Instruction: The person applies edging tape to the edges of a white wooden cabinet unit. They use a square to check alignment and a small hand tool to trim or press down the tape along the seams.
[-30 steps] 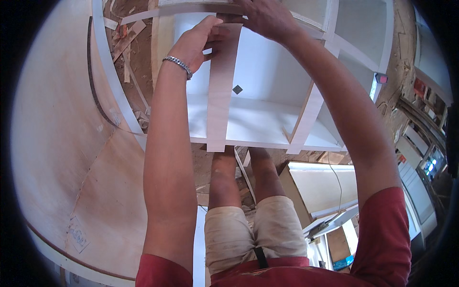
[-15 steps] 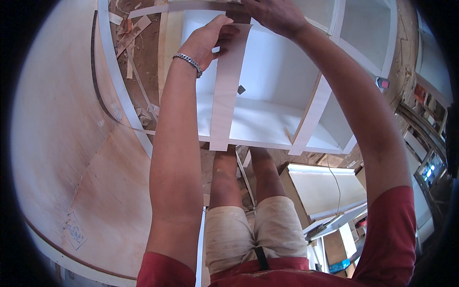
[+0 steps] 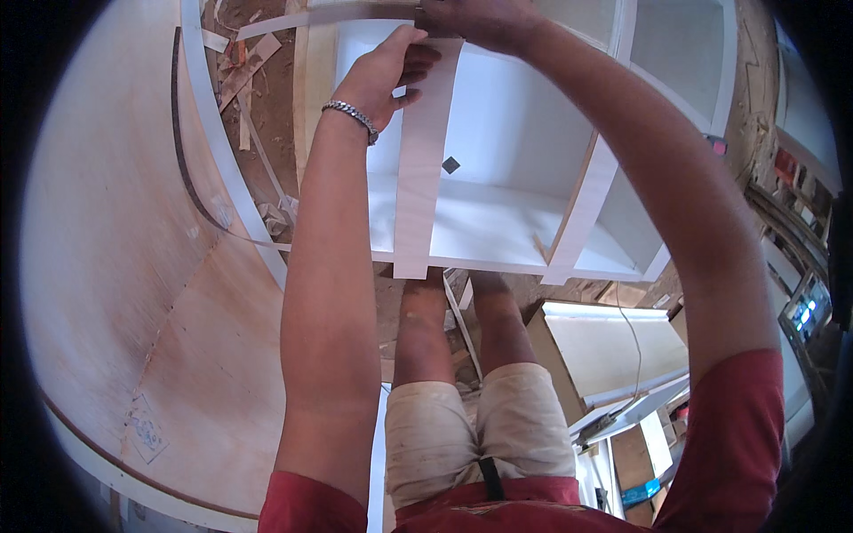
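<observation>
My left hand (image 3: 384, 75), with a chain bracelet at the wrist, is at the upper end of a pale upright strip (image 3: 418, 169) on the front of a white cabinet frame (image 3: 515, 213). Its fingers curl over the strip's left edge, with the forefinger near the top. Just beyond, my right hand (image 3: 484, 22) is bent inward at the picture's upper edge. Its fingers are closed in shadow, and what they hold is hidden. A thin, flexible pale strip (image 3: 324, 15) runs leftward from near the right hand.
A large curved-looking plywood sheet (image 3: 115, 222) fills the left side, with a dark thin strip (image 3: 182, 151) on it. Wood scraps (image 3: 249, 71) litter the ground beside it. Another pale cabinet piece (image 3: 613, 355) and a cable (image 3: 638, 346) lie at the lower right.
My right hand has moved left and slightly up, closer to my left hand. My left hand has barely shifted at the upright strip.
</observation>
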Demonstrator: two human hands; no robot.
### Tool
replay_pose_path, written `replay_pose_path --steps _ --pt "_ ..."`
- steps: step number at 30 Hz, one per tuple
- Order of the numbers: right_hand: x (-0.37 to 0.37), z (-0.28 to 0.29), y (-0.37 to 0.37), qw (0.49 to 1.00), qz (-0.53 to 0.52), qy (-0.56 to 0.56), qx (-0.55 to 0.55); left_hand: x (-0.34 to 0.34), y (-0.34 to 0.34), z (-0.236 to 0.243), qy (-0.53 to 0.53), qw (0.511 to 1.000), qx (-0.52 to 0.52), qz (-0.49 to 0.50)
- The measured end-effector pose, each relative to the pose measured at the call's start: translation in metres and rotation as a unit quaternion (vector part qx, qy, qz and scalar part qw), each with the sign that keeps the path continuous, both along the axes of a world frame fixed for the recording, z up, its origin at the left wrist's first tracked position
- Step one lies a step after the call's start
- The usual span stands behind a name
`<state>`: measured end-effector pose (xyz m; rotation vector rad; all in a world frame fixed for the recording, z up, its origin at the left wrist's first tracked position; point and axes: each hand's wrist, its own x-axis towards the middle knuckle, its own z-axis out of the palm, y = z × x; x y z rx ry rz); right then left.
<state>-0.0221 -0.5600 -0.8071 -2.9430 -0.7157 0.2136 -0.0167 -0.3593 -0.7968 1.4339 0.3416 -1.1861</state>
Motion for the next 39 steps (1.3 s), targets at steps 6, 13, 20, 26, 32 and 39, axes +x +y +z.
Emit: replay_pose_path --steps 6,13,20,26,32,39 --pt "-0.04 0.039 -0.046 0.997 -0.07 -0.021 0.035 0.006 -0.005 0.003 0.008 0.999 0.046 -0.02" --pt "-0.181 0.062 -0.061 0.941 -0.286 -0.06 0.172 0.011 -0.012 -0.027 -0.224 0.941 0.231 -0.102" --pt "-0.312 0.05 0.057 0.824 -0.467 0.143 0.287 -0.003 -0.043 -0.057 -0.321 0.913 0.251 -0.028" --pt "-0.351 0.06 0.11 0.752 -0.529 0.194 0.342 0.024 -0.037 -0.08 -0.184 0.962 0.2 -0.006" --pt "-0.361 0.069 0.131 0.703 -0.563 0.24 0.361 0.016 -0.052 -0.082 -0.254 0.939 0.204 -0.112" --pt "-0.397 0.083 0.161 0.747 -0.484 0.295 0.348 0.021 -0.06 -0.062 -0.149 0.962 0.205 -0.099"
